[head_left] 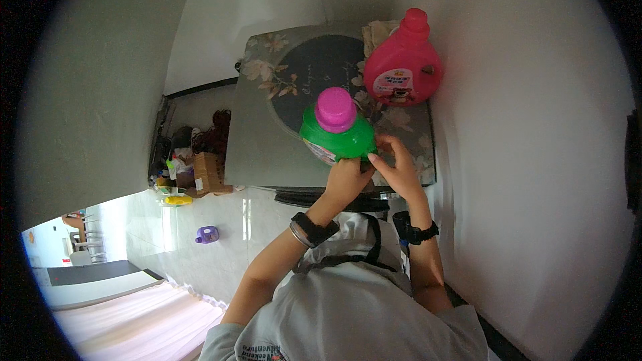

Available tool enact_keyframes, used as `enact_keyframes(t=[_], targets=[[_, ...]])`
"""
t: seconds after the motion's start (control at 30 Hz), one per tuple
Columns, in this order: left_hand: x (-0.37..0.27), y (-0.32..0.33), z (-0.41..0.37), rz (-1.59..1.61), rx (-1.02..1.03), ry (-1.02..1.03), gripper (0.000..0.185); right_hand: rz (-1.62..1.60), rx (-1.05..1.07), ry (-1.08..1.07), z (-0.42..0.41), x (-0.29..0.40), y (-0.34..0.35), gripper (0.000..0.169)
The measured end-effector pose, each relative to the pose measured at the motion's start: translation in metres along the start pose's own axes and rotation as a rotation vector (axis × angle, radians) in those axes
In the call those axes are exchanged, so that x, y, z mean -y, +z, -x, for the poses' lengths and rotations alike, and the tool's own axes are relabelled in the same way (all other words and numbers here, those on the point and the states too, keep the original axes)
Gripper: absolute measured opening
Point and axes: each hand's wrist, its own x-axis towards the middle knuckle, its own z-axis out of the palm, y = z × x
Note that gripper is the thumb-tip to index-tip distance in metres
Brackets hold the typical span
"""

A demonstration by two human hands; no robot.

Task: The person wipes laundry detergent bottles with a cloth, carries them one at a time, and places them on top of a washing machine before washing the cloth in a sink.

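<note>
A green plastic detergent bottle [341, 140] with a bright pink cap [335, 109] is in front of me over the table. My left hand [349, 180] is closed around its near side, where the handle seems to be; the fingers are partly hidden. On the bottle's right edge, my right hand [401, 168] has its thumb against the green plastic and its other fingers curled around the side. A larger pink-red detergent bottle [404, 60] with a handle and a printed label stands beyond, at the table's right side.
The table [273, 160] has a flower-patterned top and abuts a white wall [526, 135] on the right. Folded beige cloth [381, 32] lies behind the pink-red bottle. To the left are a cardboard box [205, 170], a yellow bottle [178, 200] and a purple bottle [206, 234] on the tiled floor.
</note>
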Motion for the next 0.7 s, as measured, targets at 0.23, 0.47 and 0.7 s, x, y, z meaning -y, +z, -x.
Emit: enact_keyframes(t=[0.23, 0.47, 0.7], targets=[[-0.001, -0.026, 0.016, 0.014, 0.208, -0.069, 0.027, 0.096, 0.055, -0.001, 0.001, -0.008, 0.013, 0.035], [0.037, -0.051, 0.047, 0.081, 0.026, -0.166, 0.036, -0.024, -0.270, 0.034, -0.002, -0.034, 0.033, 0.037], [0.032, -0.059, 0.037, -0.119, -0.038, -0.154, 0.066, -0.184, -0.534, -0.109, -0.017, -0.054, 0.002, 0.035]])
